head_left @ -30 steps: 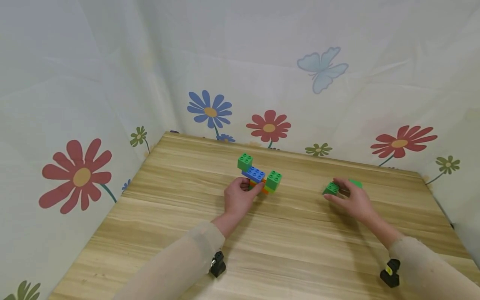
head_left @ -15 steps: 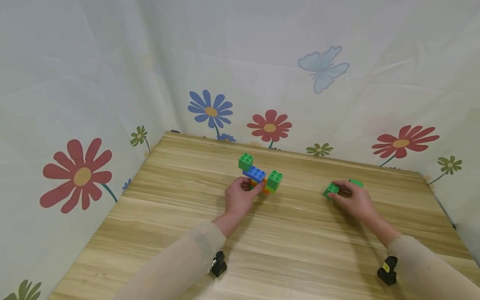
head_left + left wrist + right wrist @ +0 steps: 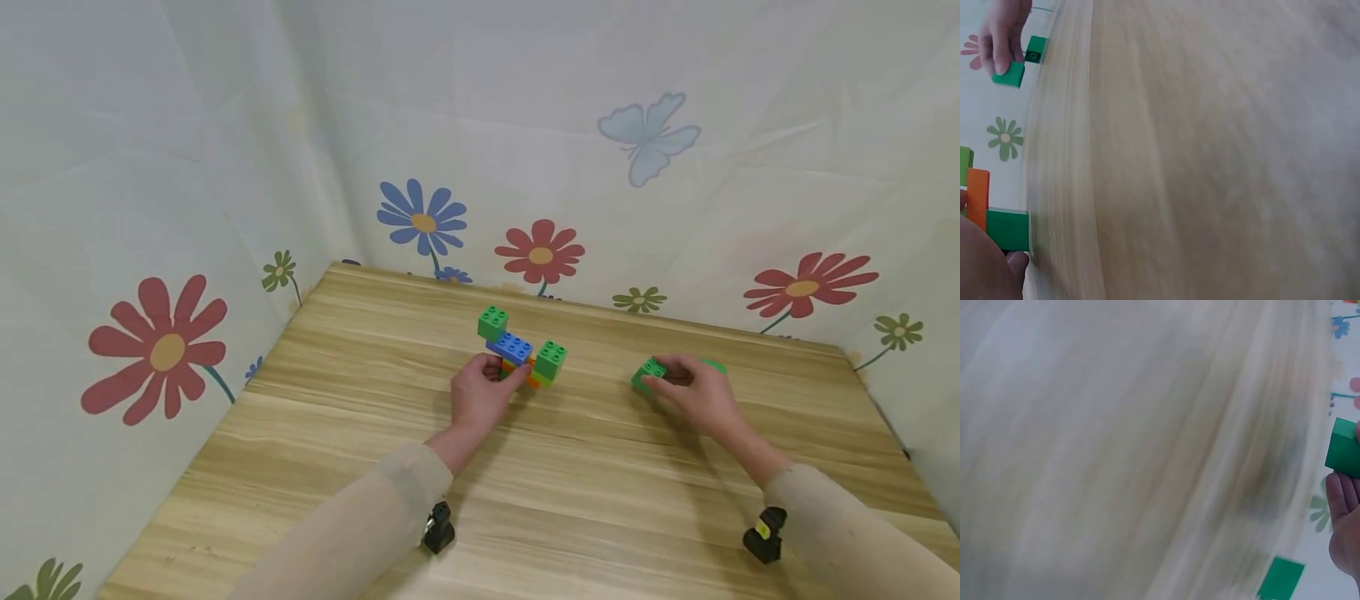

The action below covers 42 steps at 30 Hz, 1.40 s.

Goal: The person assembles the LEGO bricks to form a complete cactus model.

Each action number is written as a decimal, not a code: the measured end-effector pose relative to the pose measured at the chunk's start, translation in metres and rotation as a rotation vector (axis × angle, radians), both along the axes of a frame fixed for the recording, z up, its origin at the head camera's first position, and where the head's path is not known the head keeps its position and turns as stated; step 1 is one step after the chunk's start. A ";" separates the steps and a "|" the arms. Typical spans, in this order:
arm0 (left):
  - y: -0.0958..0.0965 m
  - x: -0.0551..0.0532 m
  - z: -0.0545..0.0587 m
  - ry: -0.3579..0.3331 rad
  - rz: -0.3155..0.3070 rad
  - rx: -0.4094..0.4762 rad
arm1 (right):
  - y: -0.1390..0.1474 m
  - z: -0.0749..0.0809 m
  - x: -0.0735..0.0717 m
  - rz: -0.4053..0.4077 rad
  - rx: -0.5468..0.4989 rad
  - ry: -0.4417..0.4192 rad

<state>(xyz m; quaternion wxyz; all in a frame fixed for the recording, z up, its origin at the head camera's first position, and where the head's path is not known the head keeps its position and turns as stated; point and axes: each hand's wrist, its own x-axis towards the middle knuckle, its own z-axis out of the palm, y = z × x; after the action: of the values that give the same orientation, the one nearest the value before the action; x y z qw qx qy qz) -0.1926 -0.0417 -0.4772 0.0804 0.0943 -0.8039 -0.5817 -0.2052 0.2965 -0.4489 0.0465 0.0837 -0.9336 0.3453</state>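
My left hand (image 3: 482, 395) grips a joined build of toy building blocks near the table's middle. A blue block (image 3: 513, 347) lies across its top, with one green block (image 3: 492, 322) at the far left end and another green block (image 3: 551, 360) at the right. Orange and lime parts show beneath, partly behind my fingers; in the left wrist view the orange block (image 3: 978, 199) adjoins a green one (image 3: 1009, 229) that reaches down to the tabletop. Off to the right, my right hand (image 3: 699, 395) pinches a loose green block (image 3: 649, 376), held above the table in the left wrist view.
Behind my right hand another green block (image 3: 712, 367) rests on the wooden table (image 3: 600, 500). A flower-printed curtain (image 3: 525, 150) rises along the table's back edge and left side. Black wrist devices sit under both sleeves.
My right hand has taken hold of the green block, lifted it and moved slightly left with it. The left hand and its build have hardly moved.
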 end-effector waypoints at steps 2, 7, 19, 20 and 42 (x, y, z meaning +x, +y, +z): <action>0.000 0.000 0.000 0.000 0.001 -0.001 | -0.005 0.004 -0.002 -0.001 -0.022 -0.016; 0.000 0.000 0.001 0.002 0.005 -0.004 | -0.021 0.017 -0.006 0.028 -0.088 -0.035; -0.001 0.000 0.003 0.011 0.010 0.003 | -0.066 0.055 -0.019 0.064 -0.222 -0.134; -0.001 0.000 0.003 0.011 0.010 0.003 | -0.069 0.057 -0.021 0.071 -0.236 -0.141; 0.000 0.005 0.007 0.025 0.002 -0.005 | -0.135 0.078 -0.049 0.277 -0.303 -0.189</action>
<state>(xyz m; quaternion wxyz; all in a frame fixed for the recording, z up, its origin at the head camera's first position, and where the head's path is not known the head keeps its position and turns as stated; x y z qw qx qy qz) -0.1878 -0.0421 -0.4706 0.0910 0.0875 -0.8043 -0.5807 -0.2541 0.1617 -0.3711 -0.0770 0.1701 -0.8508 0.4912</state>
